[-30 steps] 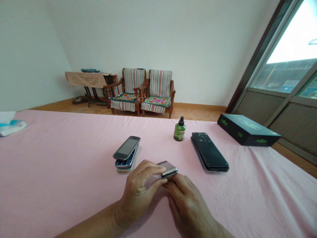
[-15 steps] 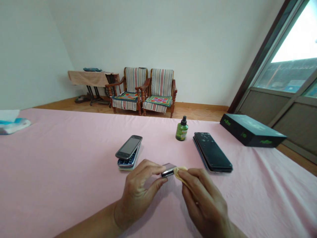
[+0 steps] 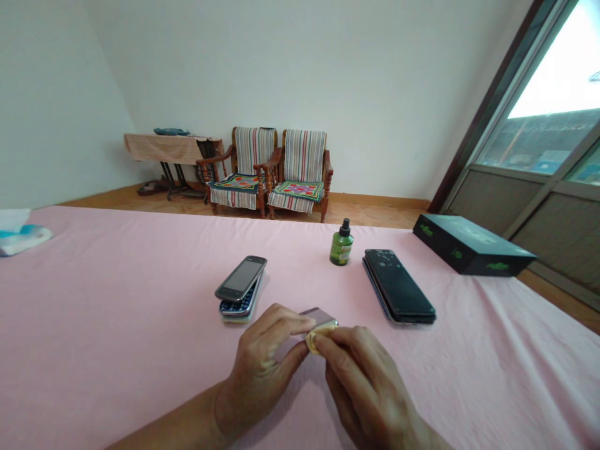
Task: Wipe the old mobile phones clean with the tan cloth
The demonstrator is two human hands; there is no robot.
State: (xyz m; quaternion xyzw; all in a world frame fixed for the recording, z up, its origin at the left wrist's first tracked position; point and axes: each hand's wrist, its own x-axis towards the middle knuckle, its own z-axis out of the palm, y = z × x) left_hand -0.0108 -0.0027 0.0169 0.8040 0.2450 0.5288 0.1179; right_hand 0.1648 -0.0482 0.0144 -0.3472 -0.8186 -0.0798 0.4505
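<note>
Between thumb and fingers, my left hand (image 3: 260, 362) grips a mobile phone (image 3: 320, 316) with a dark face and a shiny rim, its far end tipped away from me. A folded yellow cloth (image 3: 315, 340) is pinched in my right hand (image 3: 368, 381) and pressed against the phone's near edge. The cloth and fingers hide that edge. Beyond my left hand lies a stack of older phones, a grey touchscreen phone (image 3: 241, 278) on top and a keypad phone (image 3: 239, 305) under it.
A green spray bottle (image 3: 341, 247) stands ahead of my hands. Right of it lies a stack of large black smartphones (image 3: 398, 284), with a black box (image 3: 473, 247) behind. A tissue pack (image 3: 23, 239) sits far left on the pink tablecloth (image 3: 140, 281). Two chairs (image 3: 300, 165) stand beyond.
My right hand has slid the cloth leftward along the phone's near edge, closer to my left thumb. More of the phone's dark face shows now. The view has shifted slightly.
</note>
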